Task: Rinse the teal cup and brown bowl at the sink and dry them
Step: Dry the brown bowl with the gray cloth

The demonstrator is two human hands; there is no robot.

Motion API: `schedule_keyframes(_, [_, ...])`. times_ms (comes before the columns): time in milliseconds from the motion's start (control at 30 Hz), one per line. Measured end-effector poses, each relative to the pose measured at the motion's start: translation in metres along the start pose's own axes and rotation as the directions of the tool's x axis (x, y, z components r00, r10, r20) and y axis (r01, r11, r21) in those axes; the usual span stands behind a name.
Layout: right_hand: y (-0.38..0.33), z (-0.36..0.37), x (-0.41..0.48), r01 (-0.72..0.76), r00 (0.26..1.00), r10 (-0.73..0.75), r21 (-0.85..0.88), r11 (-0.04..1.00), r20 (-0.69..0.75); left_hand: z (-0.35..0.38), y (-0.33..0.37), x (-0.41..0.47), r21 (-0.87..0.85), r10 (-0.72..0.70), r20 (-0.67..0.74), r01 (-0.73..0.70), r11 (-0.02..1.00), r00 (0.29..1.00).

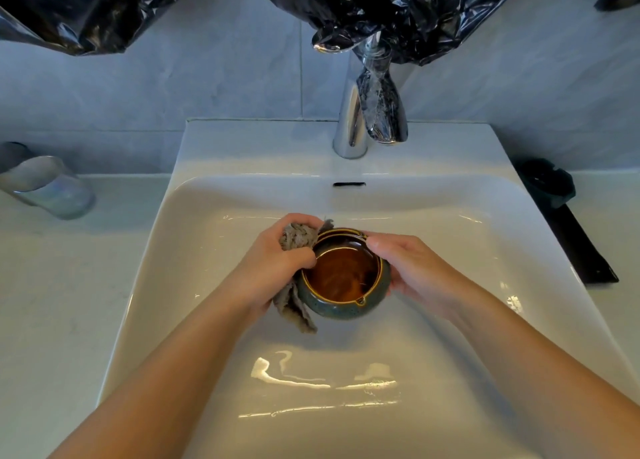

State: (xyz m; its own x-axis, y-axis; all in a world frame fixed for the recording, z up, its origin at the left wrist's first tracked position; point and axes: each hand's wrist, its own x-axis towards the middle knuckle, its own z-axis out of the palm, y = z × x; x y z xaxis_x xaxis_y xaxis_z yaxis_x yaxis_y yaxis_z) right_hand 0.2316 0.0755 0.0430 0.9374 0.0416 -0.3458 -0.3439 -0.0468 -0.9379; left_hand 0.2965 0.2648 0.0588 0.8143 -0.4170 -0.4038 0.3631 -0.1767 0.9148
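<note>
The left hand (277, 261) is clenched round a bunched grey cloth (298, 238), fingers curled over the wad and thumb at the left rim of the brown bowl (343, 275), so the coarse, nubbly fabric lies against the bowl's left side and a loose tail hangs below the wrist. The right hand (412, 268) grips the bowl from the opposite side, thumb hooked over the right rim and fingers wrapped round the outer wall. Both bare forearms reach in from the near edge of the sink (207, 216). The bowl is held over the middle of the basin, tipped slightly toward the near edge; it is round and squat, glossy amber-brown inside, speckled blue-green outside, with a small notch in its near rim. The basin is smooth white ceramic with wet glints on its floor. At its back edge stands a chrome tap (349, 119), partly wrapped in crinkled black plastic film (398, 8). On the pale tabletop (52, 285) left of the sink stands a clear glass tumbler (48, 188); near the sink's right back corner a dark teal object (547, 181), too blurred to identify, sits at the end of a long black tray (581, 250)
</note>
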Motion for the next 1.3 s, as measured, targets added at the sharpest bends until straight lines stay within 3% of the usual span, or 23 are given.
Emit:
schedule_keyframes(100, [0.004,0.000,0.002,-0.094,0.990,0.098,-0.041,0.995,0.100,-0.005,0.003,0.000,0.075,-0.086,0.156,0.075,0.994,0.984])
schedule_keyframes(167, [0.006,0.002,0.002,-0.127,0.985,0.137,-0.090,0.988,0.110,-0.004,0.004,0.000,0.118,-0.108,0.147,0.091,0.989,0.983])
schedule_keyframes(300, [0.003,0.000,0.003,-0.051,0.998,0.047,-0.107,0.993,-0.038,0.003,-0.002,0.003,0.031,-0.047,-0.153,0.052,0.998,0.987])
schedule_keyframes(367, [0.001,-0.001,0.001,0.001,0.998,-0.008,-0.096,0.995,-0.066,0.006,-0.004,0.004,-0.003,-0.022,-0.227,0.022,1.000,0.974])
schedule_keyframes(533, [0.004,-0.005,-0.001,0.007,0.997,-0.007,0.000,1.000,0.072,-0.003,0.002,0.000,0.031,-0.036,-0.030,0.037,0.999,0.999])
schedule_keyframes(700, [0.004,0.004,-0.003,-0.075,0.973,0.102,-0.135,0.988,0.205,-0.011,0.006,-0.001,0.224,-0.127,0.170,0.087,0.971,0.977])
schedule_keyframes(767, [0.000,0.007,-0.003,-0.068,0.992,0.090,-0.223,0.972,0.092,-0.008,0.005,0.001,0.219,-0.115,0.077,0.096,0.971,0.990])
schedule_keyframes(833, [-0.009,0.009,-0.007,-0.039,0.998,0.019,-0.351,0.936,-0.059,-0.003,0.004,0.003,0.190,-0.055,-0.102,0.074,0.979,0.993])
schedule_keyframes(900, [-0.017,0.015,-0.011,0.018,0.994,-0.067,-0.476,0.879,-0.086,0.003,0.005,0.004,0.253,0.057,-0.217,0.000,0.967,0.975])
schedule_keyframes(1000, [-0.018,0.026,-0.011,0.000,0.994,-0.072,-0.643,0.766,-0.087,0.012,0.006,0.002,0.406,0.192,-0.219,-0.089,0.909,0.957])
schedule_keyframes(1133, [-0.012,0.025,-0.010,-0.048,0.993,-0.035,-0.639,0.768,-0.117,0.018,0.011,-0.003,0.372,0.140,-0.100,-0.093,0.924,0.985])
schedule_keyframes(1300, [-0.003,0.023,-0.007,-0.004,0.992,-0.062,-0.528,0.849,-0.107,0.015,0.024,-0.011,0.099,0.079,0.012,-0.080,0.992,0.997])
